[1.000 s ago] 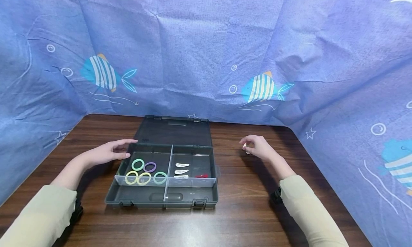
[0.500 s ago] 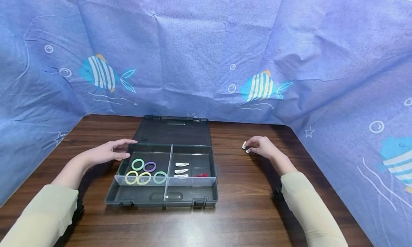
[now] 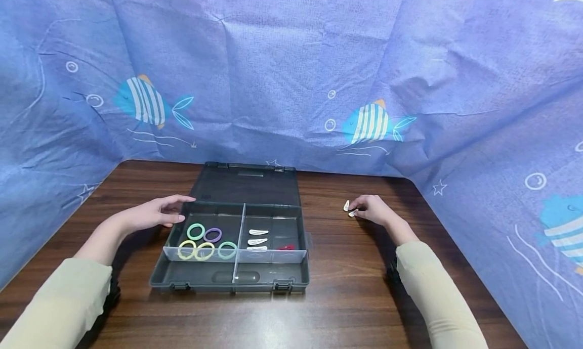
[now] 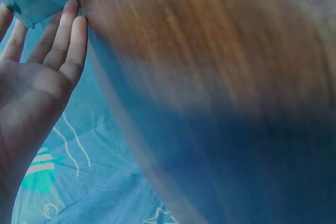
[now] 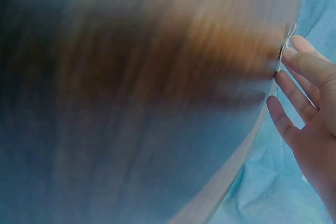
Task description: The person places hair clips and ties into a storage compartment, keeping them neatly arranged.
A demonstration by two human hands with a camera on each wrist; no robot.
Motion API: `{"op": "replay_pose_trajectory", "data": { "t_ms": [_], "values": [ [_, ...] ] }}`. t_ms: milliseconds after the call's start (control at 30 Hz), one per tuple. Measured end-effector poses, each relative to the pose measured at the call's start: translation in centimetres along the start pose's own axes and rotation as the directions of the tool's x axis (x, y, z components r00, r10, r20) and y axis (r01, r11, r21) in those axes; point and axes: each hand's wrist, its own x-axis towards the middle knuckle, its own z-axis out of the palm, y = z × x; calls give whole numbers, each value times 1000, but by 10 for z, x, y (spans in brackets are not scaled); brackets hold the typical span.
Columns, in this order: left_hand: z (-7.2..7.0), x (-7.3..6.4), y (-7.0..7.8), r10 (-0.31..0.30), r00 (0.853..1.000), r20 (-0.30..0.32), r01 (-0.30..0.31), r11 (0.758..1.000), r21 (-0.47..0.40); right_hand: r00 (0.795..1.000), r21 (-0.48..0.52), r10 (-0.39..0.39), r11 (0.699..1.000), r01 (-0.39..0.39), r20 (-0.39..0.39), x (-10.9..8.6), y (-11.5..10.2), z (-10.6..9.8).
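At the table's right, my right hand [image 3: 372,209] bends thumb and index finger together at a white snap hair clip [image 3: 352,213]. A second white hair clip [image 3: 346,206] lies just beside those fingertips. The right wrist view shows a clip [image 5: 286,45] edge-on at the thumb tip, other fingers spread. My left hand [image 3: 152,215] rests with extended fingers at the left rear corner of a grey organizer box [image 3: 230,290]; its fingertips touch the box wall in the left wrist view. Inside are several coloured hair ties [image 3: 212,235], three white clips [image 3: 257,241] and a red clip [image 3: 286,247].
Clear dividers [image 3: 271,256] part the box into compartments. Its dark lid [image 3: 248,184] lies folded back on the brown wooden table [image 3: 346,298]. Blue fish-printed cloth [image 3: 282,60] walls in the back and sides.
My right hand has shifted slightly right and toward me, so both white clips by its fingers now show. The left hand holds its place at the box.
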Motion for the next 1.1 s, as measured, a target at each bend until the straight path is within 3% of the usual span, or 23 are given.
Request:
{"op": "replay_pose_trajectory", "data": {
  "t_ms": [333,567,933,1100],
  "values": [
    [1,1,-2,-2,1000,-13,3,1000,25,1000,-7,13,1000,-13,8,1,-2,0],
    [1,0,-2,22,1000,3,-22,1000,-3,995,26,77,997,-79,57,2,-4,0],
    [5,4,0,65,994,-84,-61,997,53,995,53,62,996,-66,72,-1,-9,-1],
    [5,4,-1,63,994,-91,-55,995,86,997,49,42,998,-45,60,-1,-12,-2]
  ]
}}
